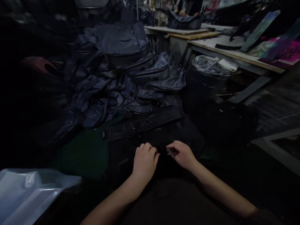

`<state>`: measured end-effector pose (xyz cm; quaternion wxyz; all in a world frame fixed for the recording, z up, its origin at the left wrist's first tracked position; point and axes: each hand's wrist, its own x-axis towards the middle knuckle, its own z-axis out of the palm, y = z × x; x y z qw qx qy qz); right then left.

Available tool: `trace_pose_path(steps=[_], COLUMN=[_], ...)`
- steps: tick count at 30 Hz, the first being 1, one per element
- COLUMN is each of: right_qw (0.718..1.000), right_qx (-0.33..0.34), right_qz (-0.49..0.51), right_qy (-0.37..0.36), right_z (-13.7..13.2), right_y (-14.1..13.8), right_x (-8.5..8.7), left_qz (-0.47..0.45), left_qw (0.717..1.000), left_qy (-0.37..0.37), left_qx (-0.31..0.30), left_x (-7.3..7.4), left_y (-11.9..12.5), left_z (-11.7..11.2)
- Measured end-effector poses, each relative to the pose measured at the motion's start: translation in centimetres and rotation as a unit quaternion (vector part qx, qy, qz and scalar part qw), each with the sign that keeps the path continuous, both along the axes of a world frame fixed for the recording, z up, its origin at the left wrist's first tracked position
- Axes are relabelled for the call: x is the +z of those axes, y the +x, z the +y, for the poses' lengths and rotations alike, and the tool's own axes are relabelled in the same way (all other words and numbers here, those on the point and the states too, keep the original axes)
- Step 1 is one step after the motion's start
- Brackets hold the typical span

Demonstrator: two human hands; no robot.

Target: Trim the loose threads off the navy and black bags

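Many gray-blue bags (124,40) lie in a big messy heap on the far side, so they crowd the space past the hands. A red thing (38,64) sits in the dark to the far left, too dim to name. On the near left is a shiny, see-through plastic sheet (28,193), and a green patch of floor (84,153) shows between it and the heap. To the right of the heap stands a dark bin (201,82) with crinkly clear plastic (206,64) on top. Behind the bin is a long table (226,40), with something bright pink (290,53) on its right end. Far off, a person (184,13) has hands by another bag (185,22). The black bag (159,134) lies flat in the middle, right under and just past the fingers. The left hand (144,160) has its fingers curled in, but it is too dark to tell if they pinch the bag. The right hand (184,155) is bent close by, with a tiny pale thing (169,152) at its fingertips; I cannot tell if they grip it. The black bag is wide, with a long strap (162,119) across its far part and a shiny metal ring (147,122) on that strap.
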<state>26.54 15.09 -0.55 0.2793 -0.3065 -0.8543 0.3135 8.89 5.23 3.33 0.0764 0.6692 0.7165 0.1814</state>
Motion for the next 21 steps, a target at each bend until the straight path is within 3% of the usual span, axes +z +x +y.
trace_pose_path(steps=[4,7,11,14,16,18,21], right_qw=[1.0,1.0,1.0,1.0,1.0,1.0,0.999], right_qx=[-0.003,-0.006,-0.01,-0.007,-0.008,-0.011,-0.015], right_qz=[-0.001,-0.009,-0.012,-0.008,-0.007,-0.012,-0.019], right_qy=[0.003,-0.005,-0.011,-0.012,-0.011,-0.011,-0.021], right_z=[0.0,0.0,0.1,0.2,0.3,0.4,0.4], right_y=[-0.1,-0.2,-0.2,-0.3,-0.4,-0.6,-0.9], right_x=[-0.1,0.0,0.2,0.2,0.1,0.0,0.0], left_qz=[-0.006,-0.044,-0.106,-0.176,-0.329,-0.42,-0.5], left_qw=[1.0,0.999,0.98,0.923,0.828,0.769,0.736], left_qy=[-0.028,-0.009,0.1,0.174,0.178,0.151,0.12], left_qx=[-0.003,0.01,0.136,0.295,0.417,0.458,0.44], left_x=[0.2,0.6,1.5,1.4,0.7,-0.3,-1.2], left_y=[-0.2,-1.1,-6.3,-12.3,-15.7,-18.1,-19.5], left_z=[1.2,1.5,1.9,1.9,1.8,1.4,0.5])
